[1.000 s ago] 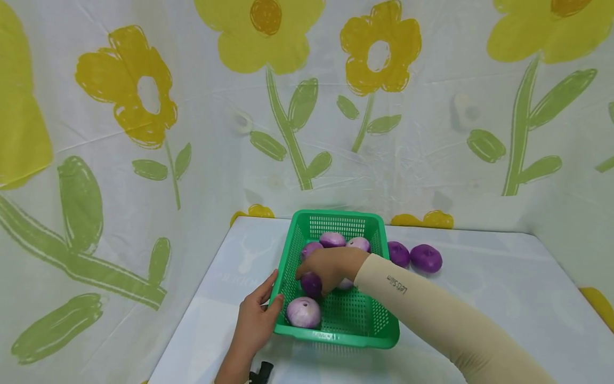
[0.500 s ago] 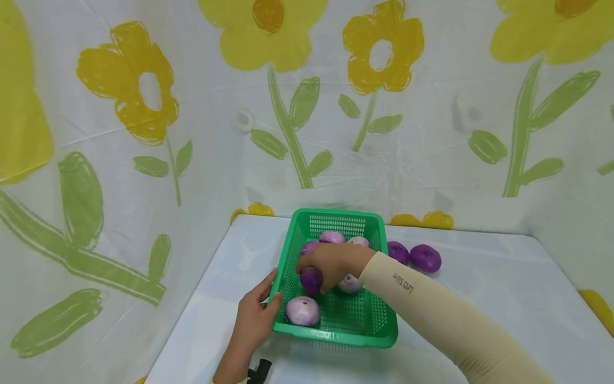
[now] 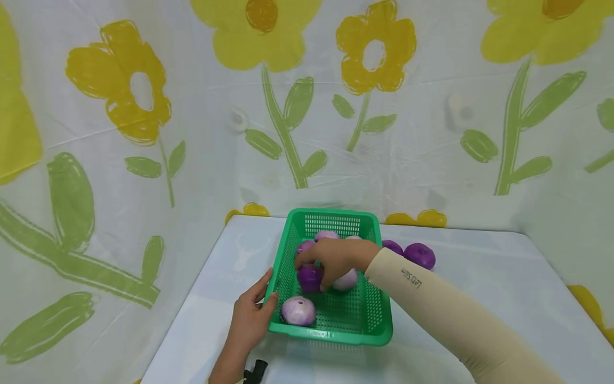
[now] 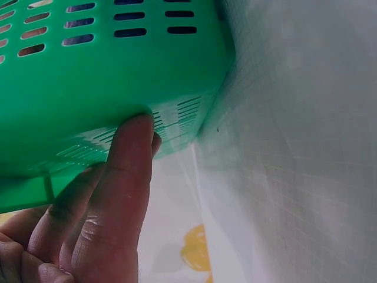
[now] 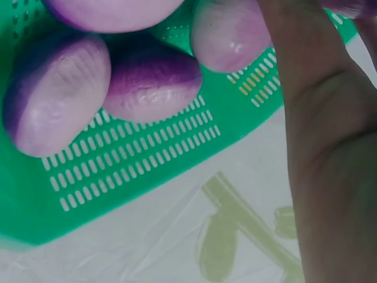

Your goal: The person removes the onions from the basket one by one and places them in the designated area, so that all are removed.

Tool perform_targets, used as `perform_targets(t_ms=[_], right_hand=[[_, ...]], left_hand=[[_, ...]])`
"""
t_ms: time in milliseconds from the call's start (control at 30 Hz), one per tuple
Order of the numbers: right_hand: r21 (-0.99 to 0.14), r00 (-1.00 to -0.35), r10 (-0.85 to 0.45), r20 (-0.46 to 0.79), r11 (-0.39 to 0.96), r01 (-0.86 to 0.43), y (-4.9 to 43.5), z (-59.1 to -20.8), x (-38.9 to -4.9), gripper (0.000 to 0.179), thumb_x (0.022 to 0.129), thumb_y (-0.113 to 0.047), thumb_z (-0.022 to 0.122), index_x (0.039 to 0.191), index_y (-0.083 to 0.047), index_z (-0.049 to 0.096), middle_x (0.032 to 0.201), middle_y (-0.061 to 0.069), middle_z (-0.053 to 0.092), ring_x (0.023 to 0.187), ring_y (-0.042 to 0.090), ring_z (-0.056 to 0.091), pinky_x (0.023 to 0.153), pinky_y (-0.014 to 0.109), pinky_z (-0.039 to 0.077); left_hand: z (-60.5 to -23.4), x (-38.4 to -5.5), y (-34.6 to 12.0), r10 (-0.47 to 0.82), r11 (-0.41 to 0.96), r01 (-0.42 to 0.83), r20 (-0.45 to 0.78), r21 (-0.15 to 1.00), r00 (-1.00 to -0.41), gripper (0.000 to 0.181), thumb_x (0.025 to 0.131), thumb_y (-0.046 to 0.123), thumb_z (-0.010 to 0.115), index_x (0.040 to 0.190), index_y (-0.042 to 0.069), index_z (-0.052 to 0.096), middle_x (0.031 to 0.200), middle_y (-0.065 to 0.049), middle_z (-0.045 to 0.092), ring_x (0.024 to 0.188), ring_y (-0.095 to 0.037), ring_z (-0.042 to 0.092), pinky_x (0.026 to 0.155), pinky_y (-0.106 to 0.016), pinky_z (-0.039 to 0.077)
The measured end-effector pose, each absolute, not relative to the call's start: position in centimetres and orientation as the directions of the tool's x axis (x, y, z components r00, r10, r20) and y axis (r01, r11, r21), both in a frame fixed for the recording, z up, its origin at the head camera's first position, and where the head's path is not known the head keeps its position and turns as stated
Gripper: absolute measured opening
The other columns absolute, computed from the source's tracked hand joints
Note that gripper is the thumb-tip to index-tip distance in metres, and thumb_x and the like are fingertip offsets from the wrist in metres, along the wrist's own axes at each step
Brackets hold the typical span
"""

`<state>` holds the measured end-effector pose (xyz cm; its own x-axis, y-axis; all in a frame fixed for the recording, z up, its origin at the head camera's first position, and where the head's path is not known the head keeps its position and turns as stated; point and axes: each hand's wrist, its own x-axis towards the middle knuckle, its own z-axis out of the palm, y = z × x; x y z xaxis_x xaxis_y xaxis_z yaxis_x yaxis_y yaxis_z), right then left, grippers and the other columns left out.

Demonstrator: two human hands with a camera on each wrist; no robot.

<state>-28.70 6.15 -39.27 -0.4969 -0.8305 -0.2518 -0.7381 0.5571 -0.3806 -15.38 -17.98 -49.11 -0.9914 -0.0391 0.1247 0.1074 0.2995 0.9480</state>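
In the head view my left hand (image 3: 250, 316) grips the left wall of a green plastic basket (image 3: 331, 336), its thumb over the rim. The left wrist view shows these fingers (image 4: 126, 159) against the basket's outer side. My right hand (image 3: 336, 256) is inside the basket, fingers and thumb around a dark purple onion (image 3: 309, 279). A paler onion (image 3: 298, 311) lies in the near left corner, and another pale onion (image 3: 346, 280) sits beside the right hand. Several more onions, such as this purple-and-white onion (image 5: 154, 79), lie toward the far end, partly hidden by the hand.
Two dark purple onions, the outer onion (image 3: 419, 256) in fuller view, lie on the white table (image 3: 470, 288) right of the basket. A black object (image 3: 256, 369) shows by the left wrist. A flower-printed curtain (image 3: 422, 160) stands behind the table.
My right hand has lifted slightly with the dark purple onion, and more of this onion and of the pale onion beside the hand shows. The left hand keeps its hold on the basket.
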Motion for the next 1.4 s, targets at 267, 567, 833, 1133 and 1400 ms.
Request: perform_targets(t_ms=[267, 567, 833, 1133, 1400], right_hand=[[-0.548, -0.517, -0.810, -0.278, 0.576, -0.607, 7.5, -39.1, -28.2, 0.069, 0.082, -0.020, 0.095, 0.141, -0.035, 0.063, 0.125, -0.013, 0.064, 0.107, 0.010, 0.067, 0.087, 0.030, 0.058], [-0.647, -0.510, -0.836, -0.201, 0.505, -0.572, 9.1, -38.8, -27.0, 0.072, 0.083, -0.021, 0.093, 0.146, -0.031, 0.060, 0.130, -0.008, 0.064, 0.106, 0.011, 0.070, 0.082, 0.027, 0.059], [-0.702, -0.560, -0.826, -0.064, 0.436, -0.563, 11.6, -39.1, -26.2, 0.070, 0.084, -0.026, 0.091, 0.147, -0.028, 0.061, 0.129, -0.009, 0.068, 0.102, 0.009, 0.073, 0.084, 0.029, 0.060], [-0.823, -0.689, -0.724, 0.036, 0.369, -0.431, 17.1, -39.0, -25.0, 0.072, 0.086, -0.023, 0.091, 0.149, -0.026, 0.058, 0.136, 0.004, 0.068, 0.114, 0.019, 0.072, 0.089, 0.035, 0.060], [-0.870, -0.808, -0.576, 0.124, 0.328, -0.368, 22.3, -40.6, -24.7, 0.074, 0.085, -0.021, 0.093, 0.149, -0.024, 0.057, 0.135, 0.008, 0.068, 0.111, 0.025, 0.074, 0.086, 0.037, 0.060]], left_hand=[[-49.1, -15.4, -18.1, -0.042, 0.308, 0.114, 0.134, 0.944, -0.990, 0.056, 0.104, 0.012, 0.069, 0.157, 0.022, 0.054, 0.138, -0.018, 0.067, 0.101, -0.030, 0.075, 0.064, -0.030, 0.059], [-49.6, -15.6, -17.6, -0.023, 0.302, 0.141, 0.155, 0.943, -0.988, 0.057, 0.104, 0.012, 0.068, 0.159, 0.020, 0.052, 0.139, -0.018, 0.066, 0.104, -0.032, 0.075, 0.067, -0.029, 0.060], [-49.5, -15.5, -17.9, -0.036, 0.327, 0.145, 0.165, 0.934, -0.986, 0.056, 0.104, 0.014, 0.069, 0.157, 0.021, 0.053, 0.140, -0.016, 0.066, 0.106, -0.028, 0.074, 0.069, -0.029, 0.059], [-49.4, -15.8, -17.8, -0.038, 0.331, 0.127, 0.147, 0.935, -0.988, 0.056, 0.104, 0.014, 0.069, 0.158, 0.023, 0.053, 0.140, -0.015, 0.066, 0.110, -0.031, 0.073, 0.070, -0.029, 0.060], [-49.3, -15.5, -17.6, -0.074, 0.334, 0.067, 0.097, 0.940, -0.993, 0.057, 0.103, 0.014, 0.069, 0.157, 0.026, 0.054, 0.139, -0.014, 0.067, 0.108, -0.031, 0.074, 0.070, -0.031, 0.061]])
